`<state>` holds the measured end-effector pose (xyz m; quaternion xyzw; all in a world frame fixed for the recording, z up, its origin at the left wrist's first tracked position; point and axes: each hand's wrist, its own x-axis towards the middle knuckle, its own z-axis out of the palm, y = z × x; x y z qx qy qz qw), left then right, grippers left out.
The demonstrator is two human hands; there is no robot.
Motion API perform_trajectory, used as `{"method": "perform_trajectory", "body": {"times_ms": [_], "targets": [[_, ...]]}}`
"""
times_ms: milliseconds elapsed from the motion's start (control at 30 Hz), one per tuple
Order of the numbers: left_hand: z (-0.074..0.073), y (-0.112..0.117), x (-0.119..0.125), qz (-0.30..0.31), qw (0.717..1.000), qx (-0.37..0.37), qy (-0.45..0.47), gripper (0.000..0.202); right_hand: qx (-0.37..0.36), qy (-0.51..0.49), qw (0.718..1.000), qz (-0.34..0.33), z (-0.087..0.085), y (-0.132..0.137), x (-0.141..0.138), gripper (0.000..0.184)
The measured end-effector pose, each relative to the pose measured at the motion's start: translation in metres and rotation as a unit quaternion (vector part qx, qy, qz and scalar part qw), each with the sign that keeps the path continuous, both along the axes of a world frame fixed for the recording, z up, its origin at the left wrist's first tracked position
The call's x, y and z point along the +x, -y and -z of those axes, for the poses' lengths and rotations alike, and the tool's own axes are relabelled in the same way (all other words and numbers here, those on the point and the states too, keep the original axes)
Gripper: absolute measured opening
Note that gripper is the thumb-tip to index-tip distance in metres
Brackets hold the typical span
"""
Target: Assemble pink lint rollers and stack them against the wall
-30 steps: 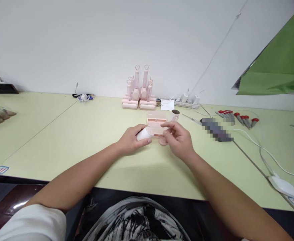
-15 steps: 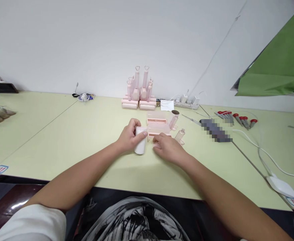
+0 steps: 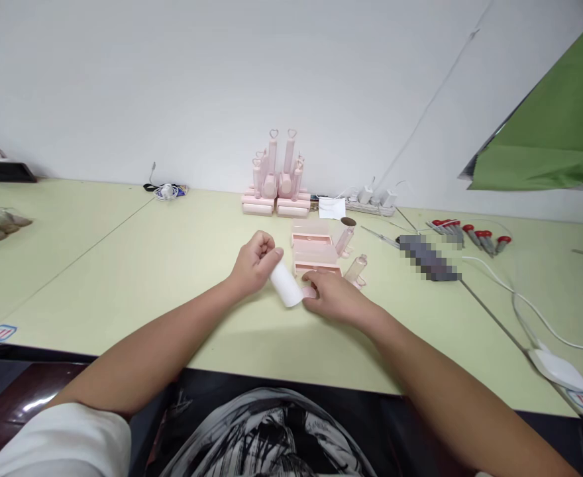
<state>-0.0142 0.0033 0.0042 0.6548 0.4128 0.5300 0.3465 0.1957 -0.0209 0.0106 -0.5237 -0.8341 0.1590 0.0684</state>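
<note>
My left hand [image 3: 256, 265] is closed around the upper end of a white lint roller refill [image 3: 286, 286], which tilts with its lower end toward my right hand. Between the fingers of my right hand [image 3: 336, 296] is a pale pink round piece [image 3: 309, 292], close to the roll's lower end; whether they touch, I cannot tell. Just beyond my right hand lie two pink lint roller covers [image 3: 316, 252] with clear lids. Beside them are a clear-and-pink handle [image 3: 356, 269] and another handle [image 3: 344, 240] near a brown cardboard tube end [image 3: 348, 222].
Assembled pink lint rollers [image 3: 276, 189] stand against the wall. A power strip [image 3: 377, 209], a white paper [image 3: 332, 207] and several red-capped grey tools [image 3: 480, 238] are at the back right. A white cable [image 3: 520, 298] runs along the right; a coiled cable [image 3: 166, 193] lies back left.
The lint roller refill has gone from upright to tilted, its lower end swung right. My right hand now shows the pink round piece in its fingers, close to the roll.
</note>
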Motion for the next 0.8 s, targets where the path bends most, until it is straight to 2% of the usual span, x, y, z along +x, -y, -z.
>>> {"method": "perform_trajectory", "body": {"times_ms": [100, 333, 433, 600, 700, 800], "targets": [[-0.002, -0.004, -0.001, -0.032, 0.998, -0.021, 0.040, 0.016, -0.010, -0.022, 1.000, -0.012, 0.000, 0.001, 0.000, 0.017], [-0.006, -0.009, -0.002, -0.075, 0.989, -0.094, 0.081, 0.021, -0.048, -0.165, 0.983, -0.070, -0.007, 0.000, 0.003, 0.022], [-0.008, -0.009, -0.001, -0.091, 0.986, -0.100, 0.096, 0.025, -0.050, -0.220, 0.973, -0.044, -0.006, -0.002, 0.004, 0.028], [-0.012, -0.008, 0.001, -0.106, 0.979, -0.136, 0.110, 0.029, -0.146, -0.381, 0.913, -0.008, -0.002, 0.000, 0.000, 0.035], [-0.011, -0.008, 0.002, -0.099, 0.975, -0.158, 0.117, 0.030, -0.150, -0.434, 0.888, -0.006, 0.002, -0.001, -0.002, 0.031], [-0.010, -0.009, 0.003, -0.091, 0.969, -0.189, 0.133, 0.033, -0.129, -0.462, 0.877, -0.003, 0.005, -0.002, -0.003, 0.029]]}}
